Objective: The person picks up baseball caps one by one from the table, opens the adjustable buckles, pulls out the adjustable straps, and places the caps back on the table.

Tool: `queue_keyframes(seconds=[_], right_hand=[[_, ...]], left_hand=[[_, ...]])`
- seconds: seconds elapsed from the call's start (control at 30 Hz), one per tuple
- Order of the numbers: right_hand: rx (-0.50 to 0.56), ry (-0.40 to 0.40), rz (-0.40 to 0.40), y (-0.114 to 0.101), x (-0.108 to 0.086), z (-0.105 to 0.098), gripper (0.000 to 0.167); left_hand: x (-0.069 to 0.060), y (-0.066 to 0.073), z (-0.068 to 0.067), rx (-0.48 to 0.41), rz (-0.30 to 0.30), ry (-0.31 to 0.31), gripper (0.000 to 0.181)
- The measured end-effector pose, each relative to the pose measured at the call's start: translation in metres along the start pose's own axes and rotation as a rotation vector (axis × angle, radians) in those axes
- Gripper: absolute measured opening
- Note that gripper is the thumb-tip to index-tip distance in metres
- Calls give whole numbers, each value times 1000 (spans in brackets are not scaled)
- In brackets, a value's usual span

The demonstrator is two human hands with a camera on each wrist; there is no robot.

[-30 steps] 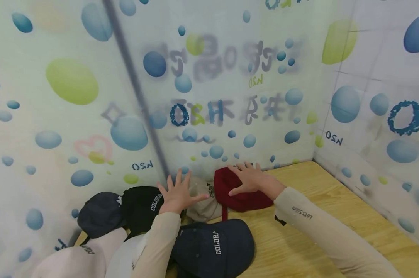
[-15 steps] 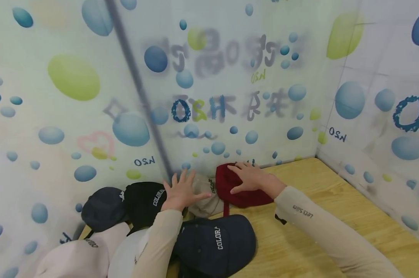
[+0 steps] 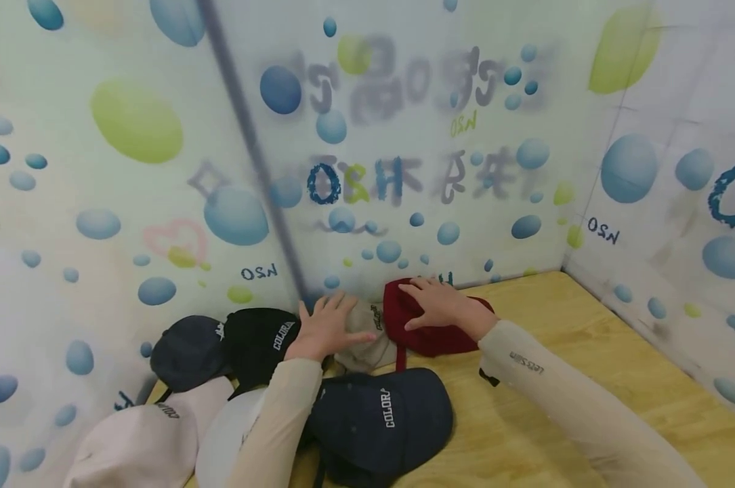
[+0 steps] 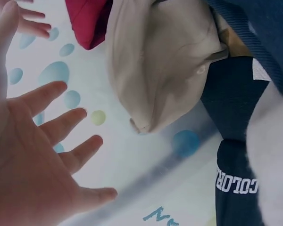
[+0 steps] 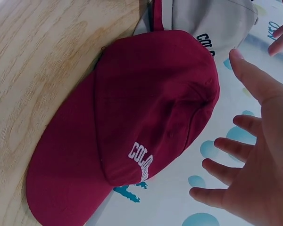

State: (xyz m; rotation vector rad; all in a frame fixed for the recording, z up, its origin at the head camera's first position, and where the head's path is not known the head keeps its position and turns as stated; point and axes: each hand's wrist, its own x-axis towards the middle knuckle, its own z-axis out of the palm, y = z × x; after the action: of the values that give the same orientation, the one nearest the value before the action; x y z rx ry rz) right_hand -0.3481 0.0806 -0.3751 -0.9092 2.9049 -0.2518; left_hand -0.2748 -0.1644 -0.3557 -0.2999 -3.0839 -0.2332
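My left hand (image 3: 323, 329) hovers with spread fingers in front of the beige cap (image 3: 367, 335), near the black cap (image 3: 254, 349). In the left wrist view a gap shows between that hand (image 4: 42, 155) and the beige cap (image 4: 160, 61). My right hand (image 3: 445, 305) is held over the dark red cap (image 3: 404, 315) with its fingers spread, partly covering it. The right wrist view shows the red cap (image 5: 155, 99) lying with its brim on the table, and the right hand (image 5: 259, 150) apart from it. Neither hand holds anything.
A navy cap (image 3: 382, 420) lies nearest on the wooden table (image 3: 562, 352). To the left are a pale pink cap (image 3: 138, 440), a white cap (image 3: 227, 427) and another dark navy cap (image 3: 190, 352). A bubble-patterned sheet (image 3: 355, 257) rises behind the caps.
The head view has tilted slightly down and turned left, so the wall pattern and caps shift up and right in it. Both hands stay spread above the caps; the left fingers look slightly less splayed.
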Motion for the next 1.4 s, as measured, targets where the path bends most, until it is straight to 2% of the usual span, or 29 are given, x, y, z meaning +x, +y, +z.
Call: queue_keyframes(seconds=[0.13, 0.3, 0.67, 0.77, 0.93, 1.03, 1.13, 1.23, 1.33, 1.4], right_hand=[[-5, 1, -8, 0, 3, -2, 84], [6, -34, 21, 2, 6, 0, 87], [40, -71, 56, 4, 1, 13, 87], [52, -76, 56, 3, 1, 15, 87], [38, -72, 41, 1, 5, 21, 88], [-9, -60, 31, 0, 7, 26, 87], [-75, -25, 21, -2, 9, 30, 76], [-134, 28, 9, -4, 9, 34, 50], [-143, 80, -1, -6, 7, 38, 23], [-130, 114, -2, -8, 5, 39, 14]], left_hand=[[-1, 4, -9, 19, 1, -27, 84], [-2, 6, -17, 35, -2, -65, 82], [-4, 9, -14, 49, 12, -93, 79], [-4, 9, -14, 67, -1, -92, 78], [-8, 7, -17, 89, -21, -97, 79], [-12, 6, -18, 88, -20, -110, 79], [-15, 4, -18, 80, -17, -109, 79], [-17, 3, -17, 64, -16, -99, 78], [-19, 2, -15, 50, -17, -100, 77], [-20, 2, -14, 45, -20, -106, 77]])
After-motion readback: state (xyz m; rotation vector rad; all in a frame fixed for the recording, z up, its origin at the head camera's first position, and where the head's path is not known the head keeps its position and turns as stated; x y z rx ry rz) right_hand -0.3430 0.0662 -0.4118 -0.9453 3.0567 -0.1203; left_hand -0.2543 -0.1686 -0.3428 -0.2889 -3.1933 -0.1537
